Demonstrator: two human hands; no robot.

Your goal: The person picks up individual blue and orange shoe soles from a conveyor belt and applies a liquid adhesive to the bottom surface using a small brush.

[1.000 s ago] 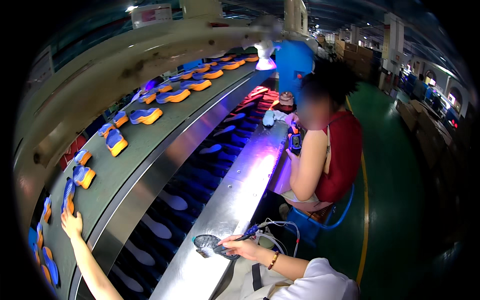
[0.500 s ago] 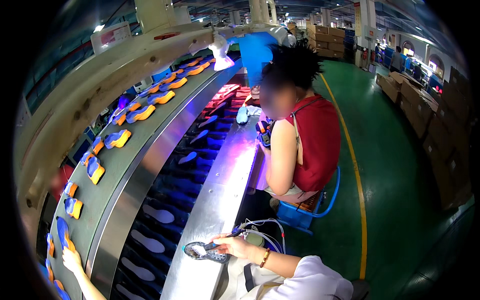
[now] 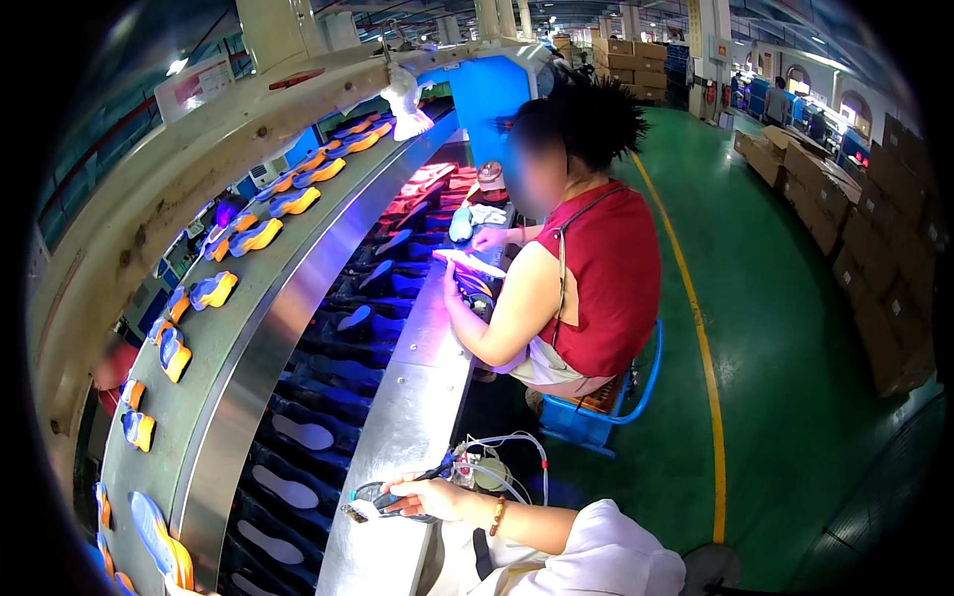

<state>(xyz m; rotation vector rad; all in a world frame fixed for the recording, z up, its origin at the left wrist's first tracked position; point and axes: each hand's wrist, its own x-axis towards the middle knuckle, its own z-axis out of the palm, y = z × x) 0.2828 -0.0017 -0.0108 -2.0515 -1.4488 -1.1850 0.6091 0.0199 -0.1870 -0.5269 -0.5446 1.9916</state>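
At the lower left, only the fingers of my left hand (image 3: 181, 588) show, gripping the heel end of a blue and orange shoe sole (image 3: 157, 536), tilted over the green belt. My right hand (image 3: 437, 497), with a beaded bracelet at the wrist, is closed round a dark-handled brush (image 3: 362, 511). Its pale bristles are beside a dark, shallow sole-shaped dish (image 3: 370, 490) on the metal ledge (image 3: 383, 546). My right fingers cover much of this dish. Thin tubes (image 3: 512, 438) run close behind the hand.
The belt (image 3: 234, 328) carries several blue and orange soles. Between it and the ledge, a lower dark rack holds pale insoles (image 3: 283, 487). A co-worker in red (image 3: 611, 278) sits ahead, holding a sole (image 3: 469, 262) under purple light. Cardboard boxes (image 3: 815, 209) line the right side.
My left hand has brought the sole nearer, toward the lower edge. The brush's bristles have come out past the dish's near side. The co-worker has raised a sole over the ledge.
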